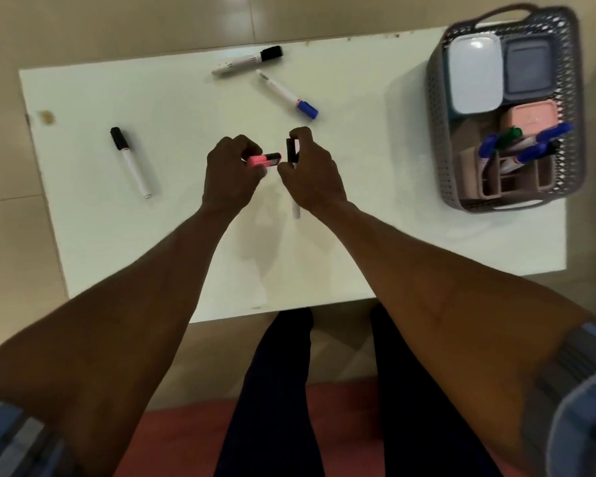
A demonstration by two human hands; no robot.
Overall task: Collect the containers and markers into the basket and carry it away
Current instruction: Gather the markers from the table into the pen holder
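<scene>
My left hand [227, 177] grips a pink highlighter [263, 160] over the middle of the white table [186, 235], its dark tip pointing right. Just to its right, my right hand [310, 173] pinches a black cap [291, 150], held upright and slightly apart from the highlighter. A white marker end [296, 210] shows below my right hand. Three markers lie loose on the table: a black-capped one [246, 60] at the back, a blue-capped one [287, 94] beside it, and a black-capped one [130, 162] at the left. The grey basket [436, 132] stands at the right.
Inside the basket are a white-lidded container [475, 72], a grey container [529, 68], a pink container [530, 115], a pink organizer [489, 187] and several markers [530, 146]. A brown stain [47, 117] marks the table's left edge. My legs show below the front edge.
</scene>
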